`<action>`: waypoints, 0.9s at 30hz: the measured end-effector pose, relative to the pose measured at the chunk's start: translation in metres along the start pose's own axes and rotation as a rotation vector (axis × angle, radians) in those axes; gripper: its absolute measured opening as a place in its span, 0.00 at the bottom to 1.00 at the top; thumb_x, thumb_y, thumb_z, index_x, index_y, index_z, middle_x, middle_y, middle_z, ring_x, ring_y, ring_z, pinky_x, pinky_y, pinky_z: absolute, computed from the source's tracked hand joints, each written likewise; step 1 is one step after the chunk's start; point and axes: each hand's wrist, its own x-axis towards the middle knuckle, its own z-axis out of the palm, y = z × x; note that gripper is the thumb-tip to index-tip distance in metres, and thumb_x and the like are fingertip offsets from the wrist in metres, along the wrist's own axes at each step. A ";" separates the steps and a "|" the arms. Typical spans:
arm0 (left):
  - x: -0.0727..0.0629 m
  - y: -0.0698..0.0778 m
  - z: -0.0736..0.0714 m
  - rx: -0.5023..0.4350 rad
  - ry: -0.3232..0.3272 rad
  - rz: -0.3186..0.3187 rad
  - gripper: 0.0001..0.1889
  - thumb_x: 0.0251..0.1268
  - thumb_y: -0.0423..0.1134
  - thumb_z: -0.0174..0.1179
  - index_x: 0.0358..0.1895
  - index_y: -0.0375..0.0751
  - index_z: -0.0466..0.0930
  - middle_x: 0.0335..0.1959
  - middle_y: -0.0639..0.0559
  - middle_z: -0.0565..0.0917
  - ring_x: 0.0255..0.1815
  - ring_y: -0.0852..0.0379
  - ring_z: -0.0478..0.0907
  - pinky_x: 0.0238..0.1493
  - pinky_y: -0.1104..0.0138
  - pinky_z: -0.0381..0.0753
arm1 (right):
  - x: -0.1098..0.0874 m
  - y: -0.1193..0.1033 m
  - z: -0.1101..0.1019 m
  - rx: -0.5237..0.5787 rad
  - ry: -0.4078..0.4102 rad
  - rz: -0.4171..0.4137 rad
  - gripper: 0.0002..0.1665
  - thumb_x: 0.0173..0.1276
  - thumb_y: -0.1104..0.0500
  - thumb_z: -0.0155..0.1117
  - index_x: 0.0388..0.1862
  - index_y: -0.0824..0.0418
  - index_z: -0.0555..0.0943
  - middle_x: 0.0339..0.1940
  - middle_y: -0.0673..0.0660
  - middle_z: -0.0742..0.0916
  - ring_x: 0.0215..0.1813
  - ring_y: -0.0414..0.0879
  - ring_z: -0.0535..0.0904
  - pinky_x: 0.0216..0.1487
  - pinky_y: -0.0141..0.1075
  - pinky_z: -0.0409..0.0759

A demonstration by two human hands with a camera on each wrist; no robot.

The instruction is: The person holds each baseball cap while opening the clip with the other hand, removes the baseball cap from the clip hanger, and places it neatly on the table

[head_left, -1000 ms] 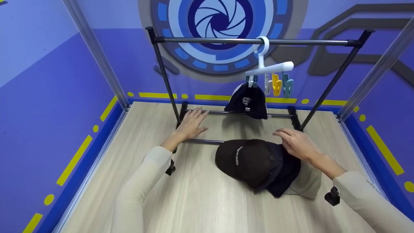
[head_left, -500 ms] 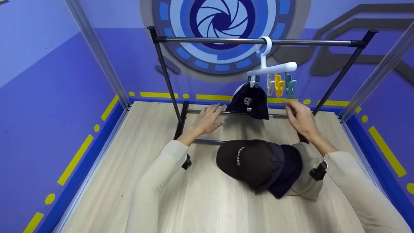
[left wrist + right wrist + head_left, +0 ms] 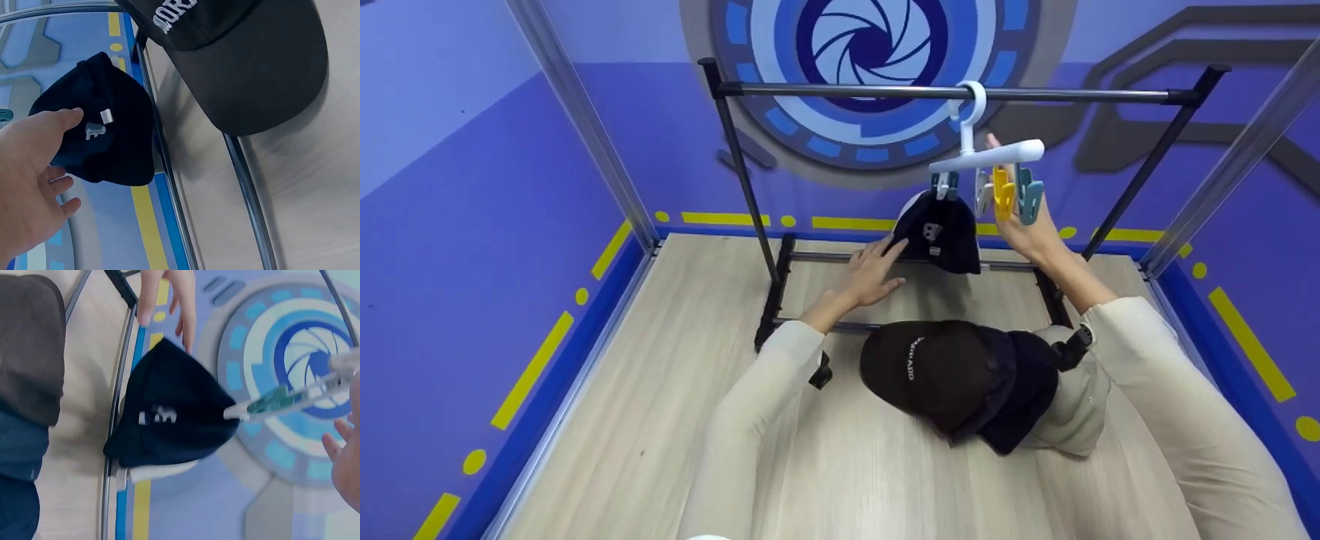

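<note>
A dark navy cap [image 3: 936, 236] hangs by a clip from a white clip hanger [image 3: 986, 157] on the rack's top rail. My left hand [image 3: 871, 277] is at the cap's left edge, fingers extended. In the left wrist view that hand [image 3: 31, 185] overlaps the cap [image 3: 121, 149], thumb over its cloth. My right hand [image 3: 1026, 238] reaches up behind the hanger's right end, fingertips showing above the bar. A yellow clip [image 3: 1003, 195] and a teal clip [image 3: 1030, 199] partly hide it. The right wrist view shows its fingers [image 3: 332, 447] loosely bent beside the hanger.
On the table in front of the rack lies an overlapping row of caps: a dark brown one [image 3: 934, 367], a navy one [image 3: 1027, 382] and a beige one [image 3: 1080, 416]. The black rack's top rail [image 3: 840, 91] and lower bars surround the hanging cap. Walls stand close behind and at both sides.
My left hand has moved right from the rack's left side to the hanging cap. My right hand has risen from above the table caps to behind the hanger's clips.
</note>
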 end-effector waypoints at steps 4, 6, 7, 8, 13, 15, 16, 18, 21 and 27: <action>0.003 0.003 0.004 -0.020 0.002 -0.009 0.37 0.79 0.51 0.54 0.83 0.49 0.50 0.84 0.40 0.52 0.83 0.39 0.53 0.79 0.43 0.57 | 0.004 -0.003 0.013 -0.072 0.032 -0.036 0.33 0.82 0.52 0.52 0.80 0.61 0.64 0.53 0.66 0.83 0.54 0.46 0.76 0.59 0.34 0.72; 0.005 0.004 0.005 -0.026 0.017 -0.001 0.37 0.79 0.50 0.55 0.83 0.48 0.51 0.84 0.41 0.54 0.83 0.40 0.54 0.79 0.43 0.58 | 0.007 -0.006 0.019 -0.153 0.055 -0.066 0.28 0.80 0.62 0.52 0.76 0.65 0.69 0.54 0.66 0.83 0.55 0.50 0.76 0.62 0.40 0.72; 0.007 0.005 0.006 -0.026 0.027 0.004 0.36 0.78 0.49 0.55 0.83 0.48 0.52 0.83 0.41 0.54 0.82 0.40 0.55 0.78 0.43 0.59 | 0.009 -0.007 0.021 -0.194 0.060 -0.087 0.26 0.79 0.65 0.52 0.74 0.68 0.71 0.58 0.67 0.83 0.58 0.53 0.76 0.64 0.44 0.71; 0.008 0.006 0.006 -0.026 0.040 0.011 0.36 0.78 0.49 0.56 0.82 0.47 0.53 0.83 0.41 0.55 0.82 0.41 0.55 0.78 0.43 0.60 | 0.011 -0.009 0.023 -0.216 0.051 -0.110 0.25 0.80 0.66 0.51 0.73 0.68 0.71 0.62 0.68 0.82 0.60 0.57 0.76 0.66 0.49 0.71; 0.016 0.012 0.007 -0.028 0.089 0.048 0.35 0.77 0.46 0.58 0.81 0.45 0.56 0.82 0.41 0.58 0.81 0.42 0.58 0.75 0.43 0.64 | 0.023 -0.014 0.035 -0.277 -0.011 -0.172 0.27 0.82 0.67 0.45 0.78 0.65 0.66 0.70 0.68 0.78 0.64 0.64 0.74 0.66 0.56 0.70; 0.020 0.014 0.007 -0.051 0.117 0.066 0.34 0.76 0.44 0.58 0.80 0.43 0.58 0.80 0.39 0.61 0.80 0.41 0.60 0.74 0.42 0.66 | 0.026 -0.016 0.039 -0.306 -0.053 -0.181 0.28 0.83 0.66 0.43 0.80 0.63 0.63 0.73 0.67 0.76 0.66 0.63 0.73 0.68 0.56 0.70; 0.022 0.016 0.007 -0.069 0.140 0.071 0.34 0.76 0.44 0.59 0.80 0.42 0.59 0.79 0.38 0.62 0.78 0.40 0.62 0.73 0.43 0.67 | 0.028 -0.016 0.041 -0.316 -0.072 -0.185 0.29 0.83 0.66 0.42 0.80 0.63 0.63 0.74 0.66 0.75 0.68 0.63 0.73 0.69 0.56 0.69; 0.028 0.019 0.006 -0.142 0.207 0.073 0.34 0.74 0.42 0.60 0.79 0.38 0.61 0.77 0.36 0.65 0.76 0.38 0.65 0.72 0.43 0.69 | 0.031 -0.018 0.044 -0.335 -0.105 -0.189 0.29 0.83 0.67 0.41 0.80 0.62 0.63 0.76 0.64 0.74 0.69 0.63 0.72 0.70 0.57 0.68; 0.041 0.027 -0.001 -0.328 0.316 0.031 0.34 0.72 0.38 0.60 0.77 0.31 0.62 0.74 0.33 0.69 0.75 0.37 0.67 0.74 0.46 0.68 | 0.037 -0.020 0.048 -0.352 -0.151 -0.193 0.29 0.82 0.68 0.41 0.80 0.60 0.64 0.77 0.61 0.74 0.71 0.62 0.71 0.71 0.59 0.67; 0.069 0.040 -0.021 -0.700 0.374 -0.204 0.34 0.71 0.38 0.57 0.76 0.29 0.60 0.75 0.34 0.69 0.72 0.41 0.72 0.73 0.58 0.71 | 0.050 -0.029 0.052 -0.326 -0.265 -0.206 0.36 0.75 0.75 0.41 0.80 0.59 0.65 0.76 0.61 0.75 0.72 0.62 0.72 0.74 0.58 0.65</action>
